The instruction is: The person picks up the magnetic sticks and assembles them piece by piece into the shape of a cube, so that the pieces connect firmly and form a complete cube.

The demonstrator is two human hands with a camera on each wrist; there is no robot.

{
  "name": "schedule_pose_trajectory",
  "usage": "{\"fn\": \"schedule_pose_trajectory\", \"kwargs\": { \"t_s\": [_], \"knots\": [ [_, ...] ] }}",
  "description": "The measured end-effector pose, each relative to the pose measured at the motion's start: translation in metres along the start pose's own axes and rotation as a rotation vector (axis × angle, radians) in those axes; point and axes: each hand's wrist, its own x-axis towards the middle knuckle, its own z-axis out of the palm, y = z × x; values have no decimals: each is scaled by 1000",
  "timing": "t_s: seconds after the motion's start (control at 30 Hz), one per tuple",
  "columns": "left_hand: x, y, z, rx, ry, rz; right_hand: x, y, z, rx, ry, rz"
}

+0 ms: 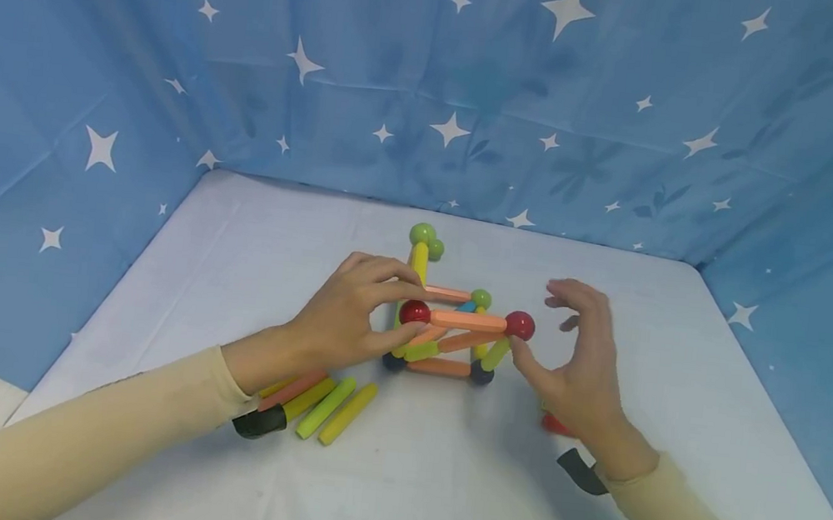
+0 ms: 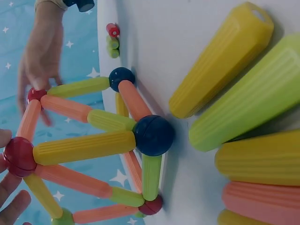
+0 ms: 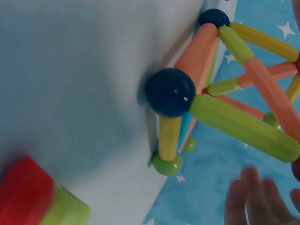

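Note:
A frame of colored rods and balls stands on the white table. My left hand [image 1: 344, 307] pinches the red ball [image 1: 415, 313] at its upper left between thumb and index finger. An orange rod [image 1: 468, 321] runs from there to a second red ball [image 1: 520, 326]. My right hand [image 1: 587, 368] has its thumb tip at that ball, its other fingers spread away from it. Dark blue balls [image 2: 153, 135] form lower corners, joined to the top by a yellow rod [image 2: 84, 147] and a green rod [image 3: 243, 127]. A green ball [image 1: 481, 299] sits behind.
Loose rods, among them a yellow one [image 1: 347, 414] and a green one [image 1: 327, 407], lie below my left forearm. Near my right wrist lie a red rod [image 3: 28, 192] and a green piece [image 3: 65, 208]. A star-patterned blue curtain [image 1: 405, 66] encloses the table [image 1: 380, 482].

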Motion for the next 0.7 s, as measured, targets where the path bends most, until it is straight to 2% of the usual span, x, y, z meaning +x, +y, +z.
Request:
{"fn": "schedule_pose_trajectory", "kwargs": {
  "t_s": [0.1, 0.17, 0.23, 0.37, 0.53, 0.7],
  "knots": [
    [-3, -1, 0, -21, 4, 12, -2, 6, 0, 108, -227, 256],
    [-3, -2, 1, -25, 4, 20, -4, 8, 3, 140, -309, 337],
    [-4, -2, 2, -20, 4, 27, -4, 8, 6, 159, -330, 354],
    [-4, -3, 1, 2, 4, 33, -2, 9, 9, 165, -311, 343],
    [-5, -5, -3, 19, -13, 38, -1, 10, 6, 195, -328, 387],
    [-5, -9, -10, 7, -19, 4, -2, 13, 6, 271, -406, 426]
  ]
}}
